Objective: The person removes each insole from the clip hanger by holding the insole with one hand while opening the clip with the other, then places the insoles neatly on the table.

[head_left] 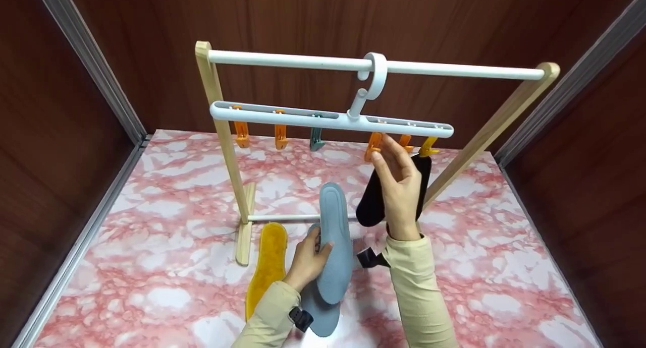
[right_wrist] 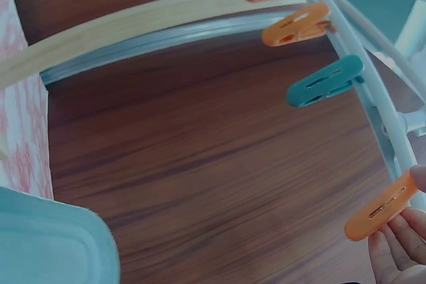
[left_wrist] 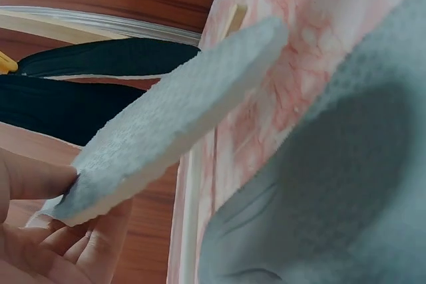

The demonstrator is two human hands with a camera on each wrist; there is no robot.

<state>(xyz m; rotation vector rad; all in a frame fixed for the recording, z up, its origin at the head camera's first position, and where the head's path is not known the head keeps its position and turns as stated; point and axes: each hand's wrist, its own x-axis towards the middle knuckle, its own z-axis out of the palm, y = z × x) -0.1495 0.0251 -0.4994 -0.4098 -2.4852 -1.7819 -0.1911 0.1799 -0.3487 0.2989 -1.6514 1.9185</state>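
The right grip point(head_left: 402, 189) pinched an orange plastic clip point(head_left: 373, 143) while, below the white bar-shaped hanger point(head_left: 287, 117), the left grip point(head_left: 308, 259) held a gray-blue foot-shaped insole point(head_left: 334, 227) that slack pressure could drop.

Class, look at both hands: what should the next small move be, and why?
Probably raise the upper gray insole in the left hand toward the orange clip: the right hand pinches that clip, which holds no insole, and the upper gray insole is below it.
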